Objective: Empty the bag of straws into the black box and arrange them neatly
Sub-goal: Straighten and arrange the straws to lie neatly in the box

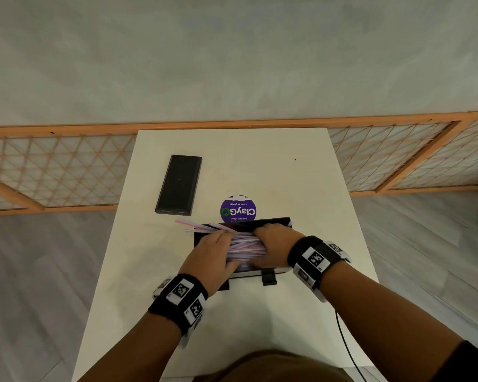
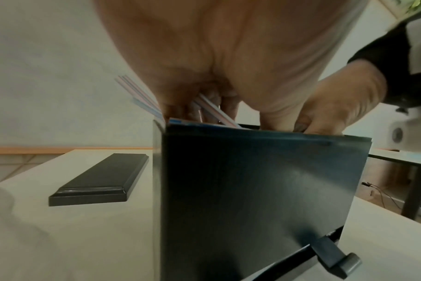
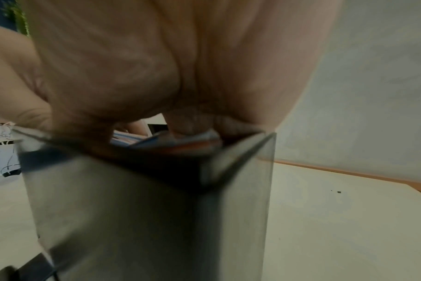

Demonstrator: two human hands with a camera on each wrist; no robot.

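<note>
While the straws [image 1: 246, 244] are being pressed down into the black box [image 1: 271, 223], the step is judged to be the levelling of the pile, and it is done well if the loose ends are gathered inward first. A few straws are seen sticking out over the left edge of the box, so these should be pushed along their length, not bent. The left hand [image 1: 213, 255] is laid on the left part of the pile with its fingers curled round some straws; the right hand [image 1: 273, 244] is bent over the right part, fingers tucked into the box, but a firm grip cannot be told. The box stands on the table [image 1: 301, 188], directly under both hands, and its lid [image 1: 178, 184] lies apart at the far left.
</note>
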